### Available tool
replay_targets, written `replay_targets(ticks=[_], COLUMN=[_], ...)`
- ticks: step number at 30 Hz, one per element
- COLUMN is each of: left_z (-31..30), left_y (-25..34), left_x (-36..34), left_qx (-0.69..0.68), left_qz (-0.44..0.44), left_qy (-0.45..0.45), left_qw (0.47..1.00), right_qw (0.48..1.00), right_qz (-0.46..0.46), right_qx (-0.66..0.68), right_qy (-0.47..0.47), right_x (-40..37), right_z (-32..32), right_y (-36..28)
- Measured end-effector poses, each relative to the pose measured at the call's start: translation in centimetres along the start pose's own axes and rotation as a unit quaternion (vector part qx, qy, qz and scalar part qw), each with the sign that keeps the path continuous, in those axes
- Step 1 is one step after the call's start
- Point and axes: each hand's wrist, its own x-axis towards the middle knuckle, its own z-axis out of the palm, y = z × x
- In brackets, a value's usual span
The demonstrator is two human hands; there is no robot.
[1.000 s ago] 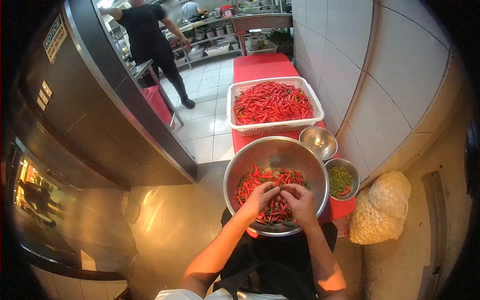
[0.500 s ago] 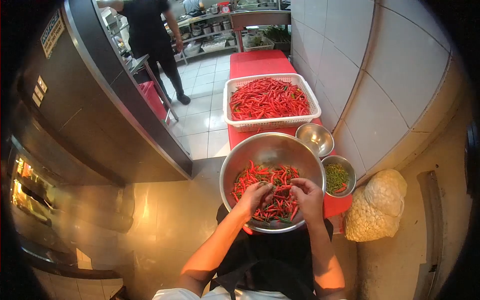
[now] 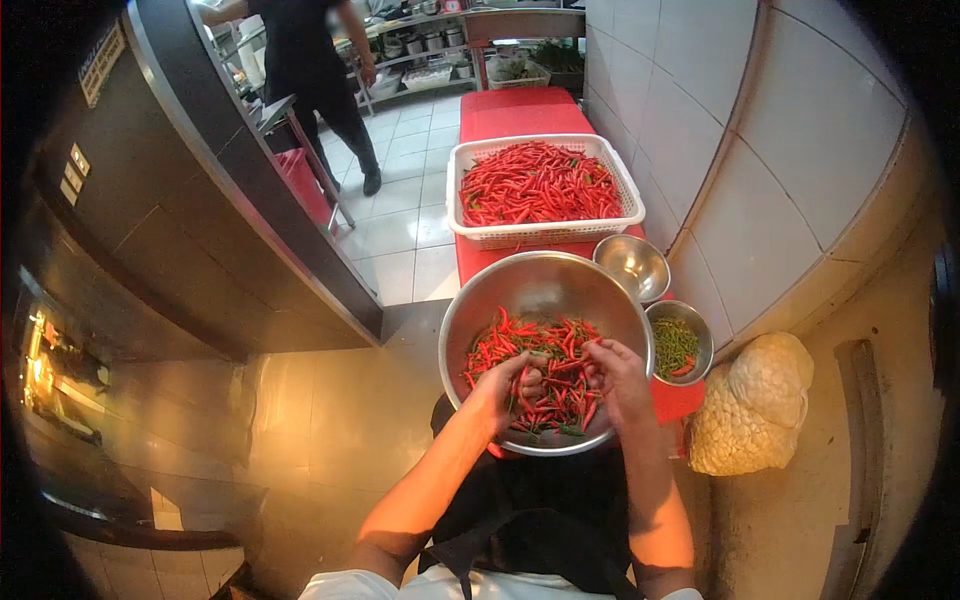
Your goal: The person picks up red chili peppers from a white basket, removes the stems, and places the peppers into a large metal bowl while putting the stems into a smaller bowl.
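Observation:
A large steel bowl (image 3: 545,275) holds loose red chili peppers (image 3: 500,345) with green stems among them. Inside it, my left hand (image 3: 508,388) is closed, its fingers curled round a chili pepper with green showing by the thumb; the palm side is mostly hidden. Facing it across a small gap, my right hand (image 3: 618,378) pinches a red chili pepper between thumb and fingertips. Beside the bowl on the right, a small steel bowl (image 3: 706,335) contains green stems or thin green chilies and a few red ones.
Behind the large bowl stands a white plastic basket (image 3: 545,237) heaped with red chilies, on a red bench (image 3: 520,112). Another small steel bowl (image 3: 632,268) sits by the tiled wall (image 3: 665,110). A filled pale bag (image 3: 755,405) rests at right. A person (image 3: 310,70) stands in the kitchen beyond.
The view has tilted slightly, so the bowls and basket appear higher. Both hands stay over the chilies with small finger movements. The person in the background has shifted a little.

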Motion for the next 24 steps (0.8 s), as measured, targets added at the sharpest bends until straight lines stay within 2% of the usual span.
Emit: replay_targets(ticks=[1, 2, 5, 8, 12, 15, 16, 17, 18, 19, 22, 24], left_z=[-0.7, -2.2, -1.0, 0.5, 1.9, 0.2, -0.2, -0.5, 0.1, -0.2, -0.2, 0.4], left_y=[-0.2, -0.5, -0.7, -0.8, -0.6, -2.3, -2.9, -3.4, -3.6, -3.9, -4.1, -4.0], left_x=[0.3, 0.9, 0.2, 0.1, -0.5, 0.4, 0.6, 0.8, 0.5, 0.6, 0.6, 0.2], left_qx=[-0.12, -0.165, -0.18, -0.167, -0.15, -0.148, -0.14, -0.132, -0.11, -0.11, -0.118, -0.131], left_qz=[-0.014, -0.036, -0.011, 0.013, 0.036, 0.043, 0.047, 0.052, 0.091, 0.098, 0.115, 0.116], left_qy=[-0.007, -0.026, 0.012, 0.055, 0.03, -0.014, -0.015, -0.017, -0.057, -0.049, -0.036, -0.044], left_qw=[0.993, 0.985, 0.984, 0.984, 0.988, 0.988, 0.989, 0.99, 0.988, 0.988, 0.986, 0.984], right_qw=[0.999, 0.999, 1.0, 0.998, 0.971, 0.946, 0.938, 0.916, 0.89, 0.86, 0.843, 0.916], right_qz=[-0.004, 0.004, 0.019, 0.029, -0.043, -0.126, -0.098, -0.136, -0.174, -0.211, -0.243, -0.155], right_qx=[0.033, 0.04, 0.0, -0.047, -0.236, -0.293, -0.328, -0.372, -0.415, -0.456, -0.472, -0.363], right_qy=[0.001, -0.004, 0.009, -0.019, -0.007, -0.063, -0.05, -0.061, -0.073, -0.087, -0.091, -0.075], right_x=[0.0, 0.0, -0.6, -1.3, -1.7, -0.4, -2.2, -2.0, -1.7, -1.6, -2.1, -2.6], right_z=[-0.2, -0.4, -0.2, 0.1, 1.1, 0.7, 3.0, 2.7, 2.5, 2.3, 2.4, 2.8], right_y=[-0.3, -0.6, -1.0, -1.1, -0.3, 2.5, 0.4, 0.7, 1.2, 1.6, 1.5, 1.4])
